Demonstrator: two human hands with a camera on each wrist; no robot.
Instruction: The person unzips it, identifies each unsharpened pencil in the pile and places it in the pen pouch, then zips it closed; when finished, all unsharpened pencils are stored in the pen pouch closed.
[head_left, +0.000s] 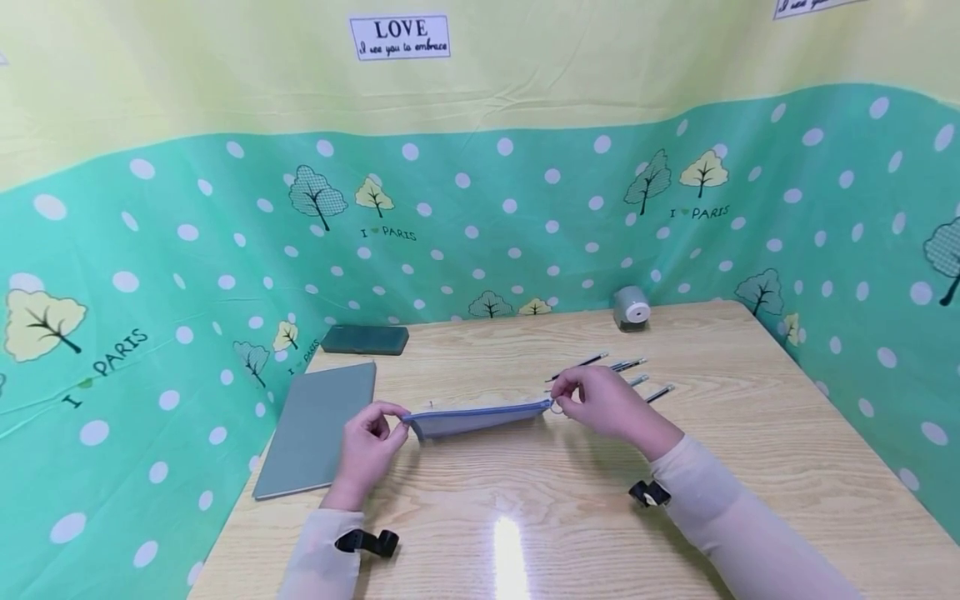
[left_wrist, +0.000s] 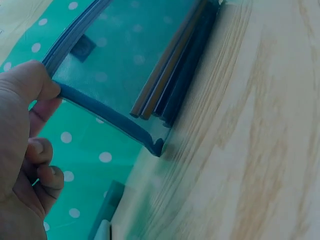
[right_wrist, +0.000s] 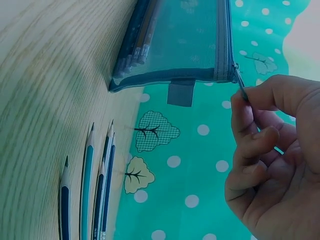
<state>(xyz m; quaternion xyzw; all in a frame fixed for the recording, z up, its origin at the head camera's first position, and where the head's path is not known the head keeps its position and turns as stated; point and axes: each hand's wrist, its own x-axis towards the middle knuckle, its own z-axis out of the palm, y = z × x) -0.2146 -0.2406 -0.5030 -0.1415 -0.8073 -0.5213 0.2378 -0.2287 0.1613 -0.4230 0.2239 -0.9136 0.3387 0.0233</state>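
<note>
A see-through mesh zip pouch (head_left: pixel 480 422) with blue edging stands upright on the table between the hands. Several pencils (left_wrist: pixel 162 70) lie inside along its bottom. My left hand (head_left: pixel 367 450) pinches the pouch's upper left corner between thumb and forefinger. At the other end, my right hand (head_left: pixel 606 404) pinches the zipper pull (right_wrist: pixel 242 84), its remaining fingers curled. The slider sits at the right end of the zip. A small fabric tab (right_wrist: pixel 181 93) sticks out from that side. Several loose pencils (right_wrist: pixel 86 185) lie on the wood beyond the right hand.
At the left lies a flat grey folder or notebook (head_left: pixel 318 429), with a dark green case (head_left: pixel 365 339) behind it. A grey pencil sharpener (head_left: pixel 632 310) stands at the back right. A dotted green curtain (head_left: pixel 450 217) encloses the wooden table (head_left: pixel 570 517) on the visible sides.
</note>
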